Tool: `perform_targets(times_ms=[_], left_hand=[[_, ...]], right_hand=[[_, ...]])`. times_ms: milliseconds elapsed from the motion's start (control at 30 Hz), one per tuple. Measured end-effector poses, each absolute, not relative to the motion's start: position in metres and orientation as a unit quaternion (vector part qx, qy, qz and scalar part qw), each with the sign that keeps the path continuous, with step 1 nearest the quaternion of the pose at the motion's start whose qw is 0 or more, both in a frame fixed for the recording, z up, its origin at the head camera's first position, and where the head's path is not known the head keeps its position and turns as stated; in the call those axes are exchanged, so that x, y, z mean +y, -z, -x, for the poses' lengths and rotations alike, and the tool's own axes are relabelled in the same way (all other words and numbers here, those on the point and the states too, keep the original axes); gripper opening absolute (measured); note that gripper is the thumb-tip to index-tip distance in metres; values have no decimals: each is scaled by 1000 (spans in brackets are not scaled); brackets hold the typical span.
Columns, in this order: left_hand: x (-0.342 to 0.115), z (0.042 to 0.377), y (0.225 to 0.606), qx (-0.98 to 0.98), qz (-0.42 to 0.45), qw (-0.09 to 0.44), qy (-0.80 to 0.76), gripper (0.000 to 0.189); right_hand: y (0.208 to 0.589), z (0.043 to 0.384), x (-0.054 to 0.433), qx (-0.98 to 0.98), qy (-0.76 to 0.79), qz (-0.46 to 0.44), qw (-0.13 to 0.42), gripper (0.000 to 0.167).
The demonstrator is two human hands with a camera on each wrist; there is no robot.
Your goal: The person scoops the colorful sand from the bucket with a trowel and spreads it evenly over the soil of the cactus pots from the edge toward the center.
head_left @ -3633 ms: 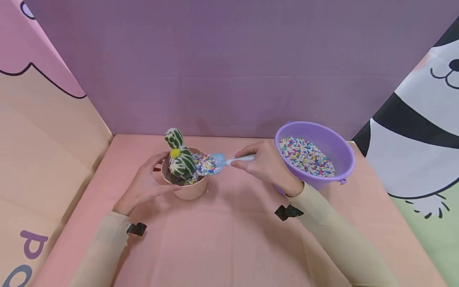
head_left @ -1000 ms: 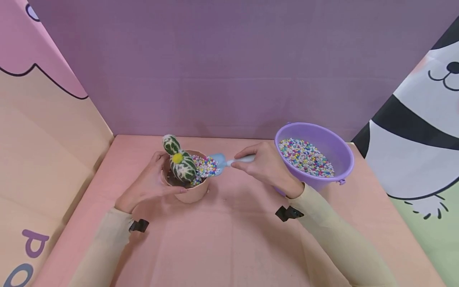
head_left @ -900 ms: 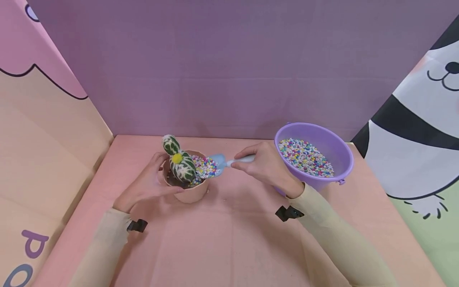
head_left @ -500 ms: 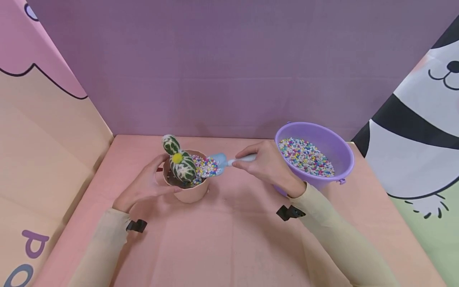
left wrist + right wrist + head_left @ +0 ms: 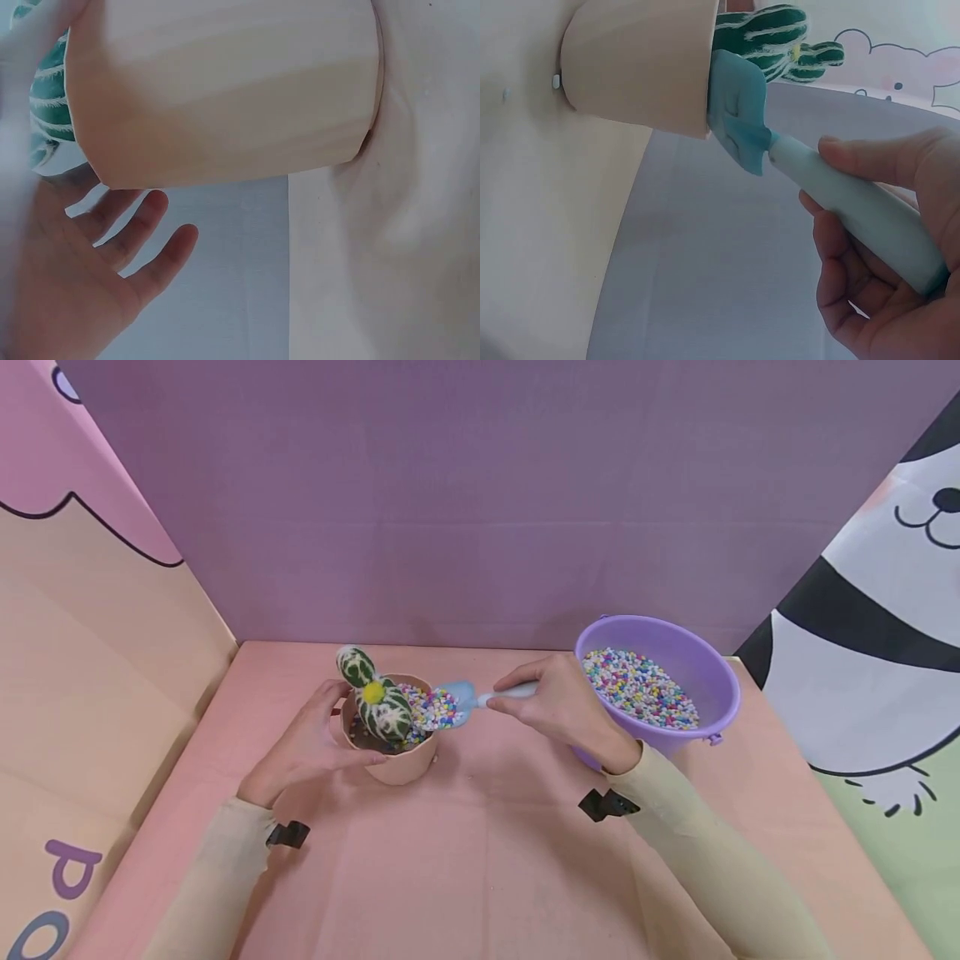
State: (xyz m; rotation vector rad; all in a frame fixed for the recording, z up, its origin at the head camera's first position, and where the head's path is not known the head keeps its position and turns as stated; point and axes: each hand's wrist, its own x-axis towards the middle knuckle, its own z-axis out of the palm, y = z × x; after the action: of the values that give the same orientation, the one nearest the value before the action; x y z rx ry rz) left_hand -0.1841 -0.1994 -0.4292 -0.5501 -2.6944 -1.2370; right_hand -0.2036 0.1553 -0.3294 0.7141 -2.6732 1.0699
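Observation:
A green cactus (image 5: 386, 714) with white stripes and a yellow flower leans left in a peach flowerpot (image 5: 401, 768). My left hand (image 5: 300, 743) grips the pot from the left, thumb along its near rim and fingers on the far side. My right hand (image 5: 562, 706) holds a light blue toy shovel (image 5: 855, 210) by its handle, between thumb and fingers. The shovel's blade (image 5: 739, 105) lies at the pot's right rim. Colourful pebbles (image 5: 438, 710) spread from the blade into the pot beside the cactus.
A purple bucket (image 5: 708, 681) partly filled with colourful pebbles (image 5: 641, 689) stands right of the pot, behind my right wrist. A purple backdrop (image 5: 480, 527) rises behind the pink table cover (image 5: 480, 860). A few stray pebbles lie near the pot.
Since the earliest frame the cactus has tipped further left and its top has dropped. The pot has shifted slightly toward me. The right hand with the shovel has hardly moved.

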Motion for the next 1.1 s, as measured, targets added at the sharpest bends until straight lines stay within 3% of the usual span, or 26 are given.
perform_targets(times_ms=[433, 1100], left_hand=[[-204, 184, 431, -879, 189, 10, 438, 98], [-198, 184, 427, -886, 171, 29, 431, 107]], right_hand=[[327, 203, 155, -899, -355, -242, 87, 13], [327, 201, 155, -899, -347, -250, 91, 13]])
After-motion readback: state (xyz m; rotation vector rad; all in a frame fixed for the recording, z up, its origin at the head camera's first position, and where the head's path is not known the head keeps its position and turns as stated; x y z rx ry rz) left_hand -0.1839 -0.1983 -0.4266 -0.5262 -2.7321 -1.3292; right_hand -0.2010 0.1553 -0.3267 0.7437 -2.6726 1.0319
